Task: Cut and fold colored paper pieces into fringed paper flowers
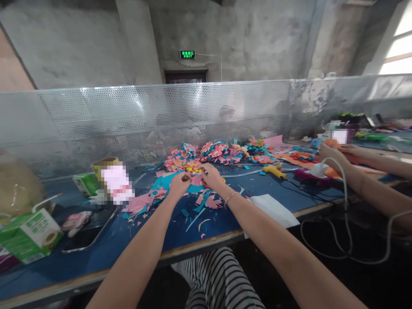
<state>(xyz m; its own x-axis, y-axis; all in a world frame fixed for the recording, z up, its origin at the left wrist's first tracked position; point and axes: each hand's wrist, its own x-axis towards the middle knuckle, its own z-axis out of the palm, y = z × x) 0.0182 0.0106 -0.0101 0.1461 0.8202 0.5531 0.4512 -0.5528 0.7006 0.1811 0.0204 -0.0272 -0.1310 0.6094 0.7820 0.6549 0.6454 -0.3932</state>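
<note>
My left hand is over the middle of the blue table, with thumb and fingers pinched together. Close to its right, my right hand has its fingers curled in a pinch. A small piece of pink paper shows between the two hands; whether either one grips it is unclear. Beneath and around them lie a sheet of blue paper and pink paper scraps. Just beyond the fingertips sits a heap of pink, blue and yellow paper flowers. Something red and yellow is partly hidden beneath my right hand.
A yellow glue gun, purple power strip and white sheet are to the right. At left are a drink carton, a phone and a tape roll. A perforated metal screen stands behind; a co-worker's hands work at right.
</note>
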